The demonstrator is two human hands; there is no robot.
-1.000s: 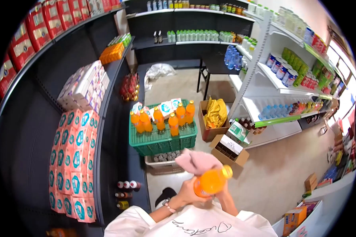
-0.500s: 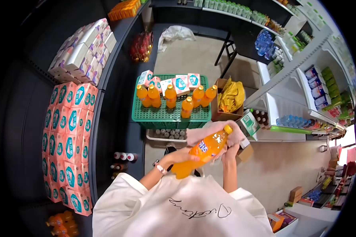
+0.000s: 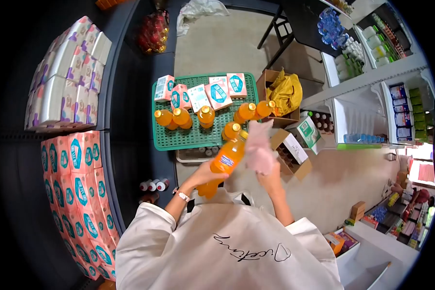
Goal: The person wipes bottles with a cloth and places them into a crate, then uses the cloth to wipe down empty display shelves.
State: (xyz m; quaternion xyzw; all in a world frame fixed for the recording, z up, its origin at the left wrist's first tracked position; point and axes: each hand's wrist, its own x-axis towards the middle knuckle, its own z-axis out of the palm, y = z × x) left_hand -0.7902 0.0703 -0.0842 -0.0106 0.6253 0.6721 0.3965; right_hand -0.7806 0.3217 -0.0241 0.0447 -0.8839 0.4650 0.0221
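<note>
My left hand [image 3: 205,176] is wrapped round the lower part of an orange soda bottle [image 3: 231,155], which tilts with its orange cap up and to the right. In my right hand [image 3: 270,178] is a pink cloth [image 3: 259,152], bunched up just beside the bottle's neck. Beyond my hands, a green plastic crate [image 3: 186,140] has a flat perforated top. Several more orange soda bottles [image 3: 206,117] stand upright on it, one partly behind the held bottle. Along its far side lie several pink-and-white tissue packs [image 3: 219,94].
Stacked tissue packs [image 3: 77,188] fill the dark shelving at left. Right of the crate are a cardboard box with yellow bags [image 3: 285,94] and an open carton [image 3: 295,154]. White shelves [image 3: 353,113] with drinks run along the right. A dark table [image 3: 304,24] stands at the back.
The cloth has moved off the bottle's side and now hangs apart, to its right. The bottle has shifted left and down in my left hand. My view has tilted and turned slightly.
</note>
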